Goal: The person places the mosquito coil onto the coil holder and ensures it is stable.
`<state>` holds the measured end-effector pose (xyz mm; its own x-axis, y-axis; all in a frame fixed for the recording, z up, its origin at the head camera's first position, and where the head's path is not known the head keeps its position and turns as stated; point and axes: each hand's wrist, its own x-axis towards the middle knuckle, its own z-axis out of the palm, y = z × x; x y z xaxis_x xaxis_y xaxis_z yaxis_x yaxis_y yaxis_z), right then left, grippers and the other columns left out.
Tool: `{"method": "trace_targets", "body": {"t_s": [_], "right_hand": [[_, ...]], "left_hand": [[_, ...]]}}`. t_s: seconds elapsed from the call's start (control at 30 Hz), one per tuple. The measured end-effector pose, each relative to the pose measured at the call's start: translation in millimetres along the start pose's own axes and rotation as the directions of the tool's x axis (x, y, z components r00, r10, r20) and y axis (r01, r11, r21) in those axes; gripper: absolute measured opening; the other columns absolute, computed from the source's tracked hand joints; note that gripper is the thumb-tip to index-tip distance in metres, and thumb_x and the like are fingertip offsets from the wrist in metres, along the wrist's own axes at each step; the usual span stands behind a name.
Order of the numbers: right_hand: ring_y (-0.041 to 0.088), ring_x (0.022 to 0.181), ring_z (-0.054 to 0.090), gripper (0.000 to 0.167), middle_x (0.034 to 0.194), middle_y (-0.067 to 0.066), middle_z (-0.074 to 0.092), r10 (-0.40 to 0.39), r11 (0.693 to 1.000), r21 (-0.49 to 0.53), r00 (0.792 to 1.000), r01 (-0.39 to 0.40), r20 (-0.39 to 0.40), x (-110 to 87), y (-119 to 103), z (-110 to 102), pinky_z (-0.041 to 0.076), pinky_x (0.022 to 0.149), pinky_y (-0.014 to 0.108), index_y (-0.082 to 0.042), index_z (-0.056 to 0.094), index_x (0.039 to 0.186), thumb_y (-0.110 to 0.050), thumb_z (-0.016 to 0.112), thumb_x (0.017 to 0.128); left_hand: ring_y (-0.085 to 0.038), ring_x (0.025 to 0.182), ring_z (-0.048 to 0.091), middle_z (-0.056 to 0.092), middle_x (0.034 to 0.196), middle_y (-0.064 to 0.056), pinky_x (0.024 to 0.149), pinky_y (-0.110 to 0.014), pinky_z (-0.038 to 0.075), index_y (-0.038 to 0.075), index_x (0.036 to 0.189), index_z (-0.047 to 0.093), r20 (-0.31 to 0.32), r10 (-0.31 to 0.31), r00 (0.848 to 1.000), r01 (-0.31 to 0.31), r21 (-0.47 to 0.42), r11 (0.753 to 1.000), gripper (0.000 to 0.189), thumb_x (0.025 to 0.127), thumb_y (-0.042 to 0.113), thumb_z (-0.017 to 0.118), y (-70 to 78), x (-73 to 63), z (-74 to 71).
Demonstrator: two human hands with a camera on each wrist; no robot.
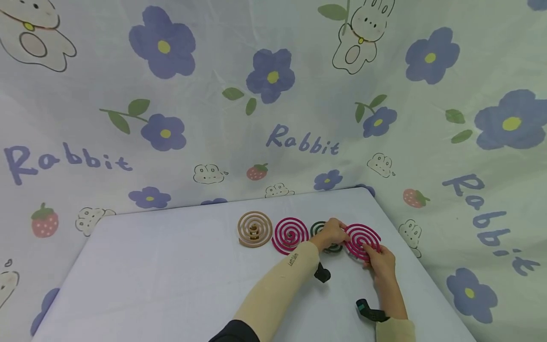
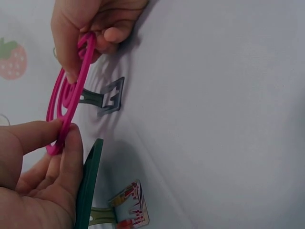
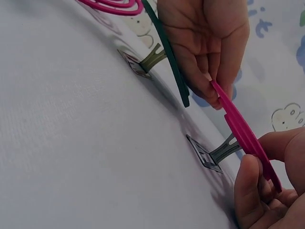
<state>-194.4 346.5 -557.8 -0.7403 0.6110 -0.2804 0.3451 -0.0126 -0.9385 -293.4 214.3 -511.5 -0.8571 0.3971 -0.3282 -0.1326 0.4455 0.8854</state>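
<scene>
A magenta mosquito coil (image 3: 244, 135) is set on a small metal stand (image 3: 225, 151) at the right of the table. My left hand (image 1: 333, 232) pinches its left edge between thumb and fingers. On its lower right edge, my right hand (image 1: 382, 262) grips it with thumb and fingers. In both wrist views the coil stands upright, slightly tilted, with the stand's base beneath it. A green coil (image 2: 90, 179) on its own stand (image 2: 135, 205) is right beside my left hand, which partly covers it in the head view.
Left of the green coil stand another magenta coil (image 1: 290, 220) and a tan coil (image 1: 255, 213), forming a row. They rest on a white-covered table (image 1: 171, 266). A printed cloth (image 1: 213, 118) with rabbits and flowers hangs behind and to the right.
</scene>
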Motion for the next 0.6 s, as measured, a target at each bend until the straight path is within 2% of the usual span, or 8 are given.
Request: {"method": "trace_targets", "body": {"t_s": [0.2,0.6], "right_hand": [[0.010,0.050,0.055,0.054,0.090,0.009,0.059,-0.005,1.000,-0.007,1.000,0.005,-0.005,-0.9,0.7,-0.2,0.051,0.048,0.022,0.007,0.046,0.131,-0.026,0.066,0.094],[0.010,0.051,0.056,0.055,0.091,0.011,0.060,-0.027,0.999,-0.025,1.000,0.027,0.007,2.2,3.5,-2.2,0.052,0.049,0.022,0.008,0.045,0.131,-0.028,0.066,0.093]], "left_hand": [[-0.014,0.069,0.062,0.061,0.090,-0.006,0.065,-0.028,0.055,-0.001,0.109,0.066,0.006,-0.009,1.000,0.009,0.021,1.000,0.029,0.081,0.000,0.076,-0.5,1.2,1.5],[-0.015,0.068,0.063,0.061,0.087,-0.008,0.065,-0.028,0.055,-0.002,0.109,0.065,0.007,-0.008,1.000,0.008,0.000,1.000,0.030,0.082,-0.001,0.076,1.5,-2.0,-0.3]]}}
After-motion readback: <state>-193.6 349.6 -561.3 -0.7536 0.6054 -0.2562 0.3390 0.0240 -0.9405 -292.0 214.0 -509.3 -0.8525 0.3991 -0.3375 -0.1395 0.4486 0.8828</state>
